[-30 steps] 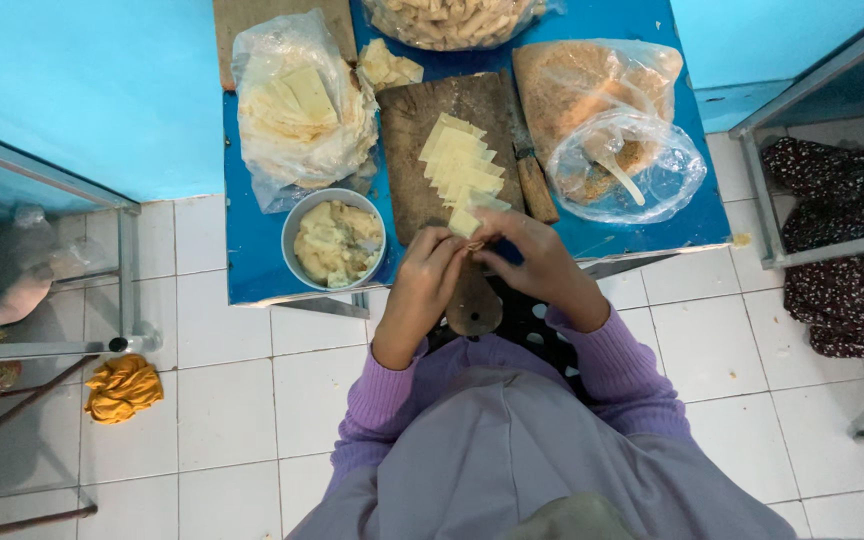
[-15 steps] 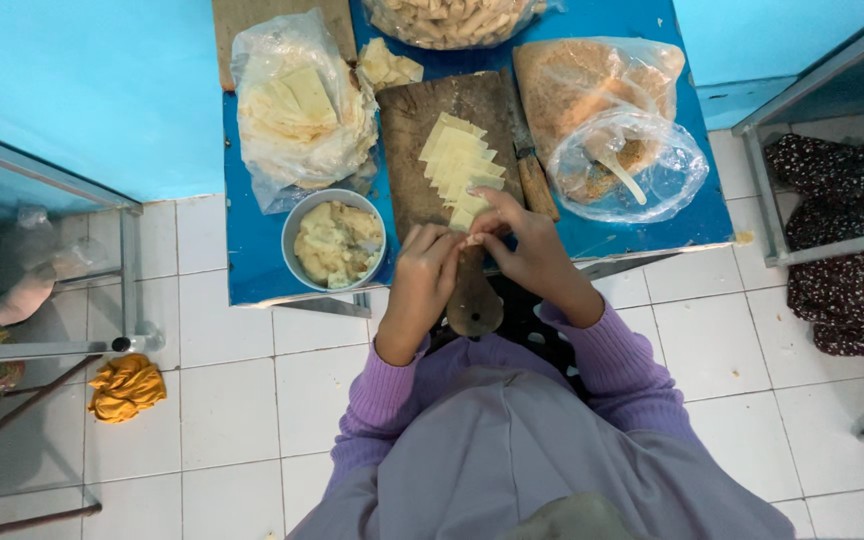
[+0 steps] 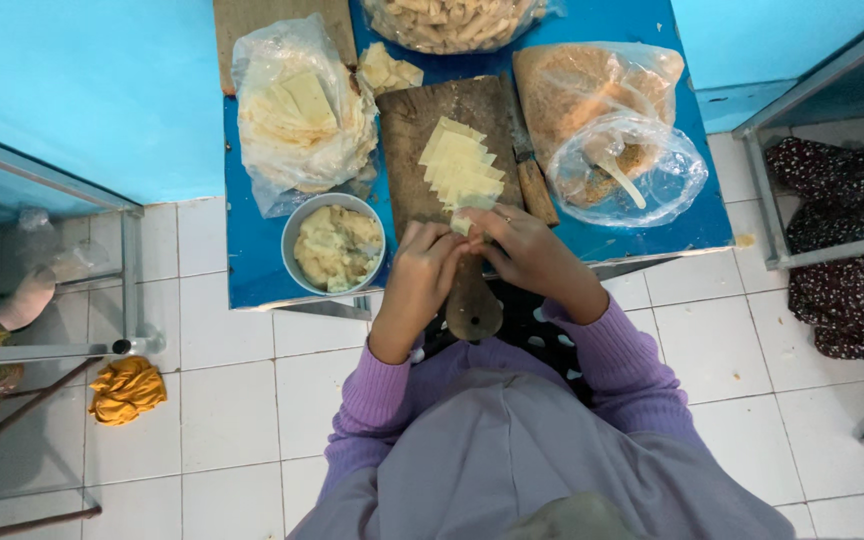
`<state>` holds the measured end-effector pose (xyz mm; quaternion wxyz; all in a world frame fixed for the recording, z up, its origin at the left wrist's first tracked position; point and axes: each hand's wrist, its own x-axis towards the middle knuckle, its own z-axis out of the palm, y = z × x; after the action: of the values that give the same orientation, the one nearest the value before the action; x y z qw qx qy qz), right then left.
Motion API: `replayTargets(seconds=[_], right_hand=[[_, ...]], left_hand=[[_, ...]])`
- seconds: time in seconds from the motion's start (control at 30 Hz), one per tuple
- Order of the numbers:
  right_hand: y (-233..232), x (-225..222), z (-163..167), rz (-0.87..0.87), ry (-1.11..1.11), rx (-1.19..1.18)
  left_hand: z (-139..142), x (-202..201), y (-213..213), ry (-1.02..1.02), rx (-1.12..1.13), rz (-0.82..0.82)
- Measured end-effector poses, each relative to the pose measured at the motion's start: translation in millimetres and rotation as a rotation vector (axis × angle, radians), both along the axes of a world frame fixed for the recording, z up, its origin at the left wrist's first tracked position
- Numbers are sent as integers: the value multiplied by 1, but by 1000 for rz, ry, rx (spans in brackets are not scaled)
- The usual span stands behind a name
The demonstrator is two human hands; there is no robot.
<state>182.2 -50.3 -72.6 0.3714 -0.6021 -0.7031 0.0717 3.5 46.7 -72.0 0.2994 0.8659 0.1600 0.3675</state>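
Observation:
My left hand (image 3: 424, 272) and my right hand (image 3: 520, 247) meet over the near end of a dark wooden cutting board (image 3: 422, 130), fingers pinched together on a small pale dough wrapper (image 3: 463, 223). A row of overlapping pale yellow square wrappers (image 3: 460, 167) lies on the board just beyond my fingers. A metal bowl of pale filling (image 3: 333, 245) stands left of my left hand. Both arms wear purple sleeves.
A blue table (image 3: 252, 260) carries a plastic bag of wrappers (image 3: 297, 115), a bag of crumbs with a spoon (image 3: 622, 170), a knife with a wooden handle (image 3: 532, 180) and a bag of finished pieces (image 3: 447, 20). An orange cloth (image 3: 127, 388) lies on the white tiles.
My hands have stayed at the board's near end, the fingers working the small wrapper; the right hand shifted slightly left toward the left hand.

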Motion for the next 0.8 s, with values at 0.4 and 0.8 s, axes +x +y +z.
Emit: replayTargets(seconds=[0.4, 0.8], right_hand=[[16, 3, -1, -91, -40, 40], [13, 0, -11, -169, -227, 169]], left_hand=[[1, 9, 7, 28, -52, 64], [-2, 18, 5, 38, -9, 140]])
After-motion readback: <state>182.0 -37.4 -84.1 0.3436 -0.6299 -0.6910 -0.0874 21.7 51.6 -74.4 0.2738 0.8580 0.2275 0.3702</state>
